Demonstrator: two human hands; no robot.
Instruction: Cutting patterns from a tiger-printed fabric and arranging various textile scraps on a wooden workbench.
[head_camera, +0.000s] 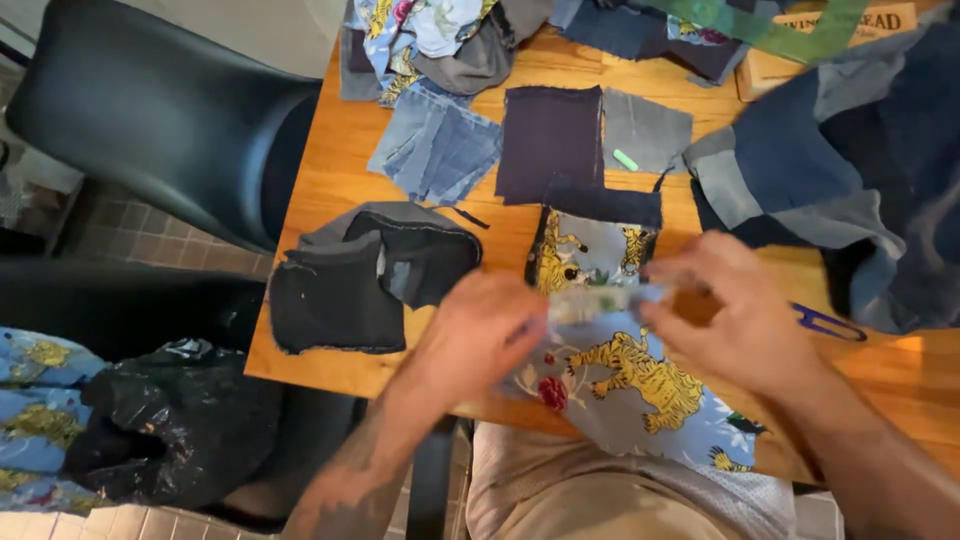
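Head view: a light blue fabric piece printed with yellow tigers (640, 385) is seen draped over the near edge of the wooden table (340, 180), and every other place is given from it. The upper edge of this tiger fabric is pinched by both hands; the left hand (480, 335) is closed on it at the left end, and the right hand (740, 315) is closed on it at the right end, though the fingertips are blurred. A second tiger-print patch (590, 250), edged above with a dark navy strip, is found just beyond the held fabric. To the left of the tiger fabric, a pile of black and grey fabric pieces (370, 275) is laid flat on the table. Farther beyond, a dark navy square (550, 140), a grey square with a small green marker (626, 160) on it, and a stack of light denim squares (435, 150) are laid out. To the right, a large patchwork of denim (850, 160) is spread, and blue-handled snips (828, 322) are seen just past the right hand. A black chair (150, 110) stands well to the left.
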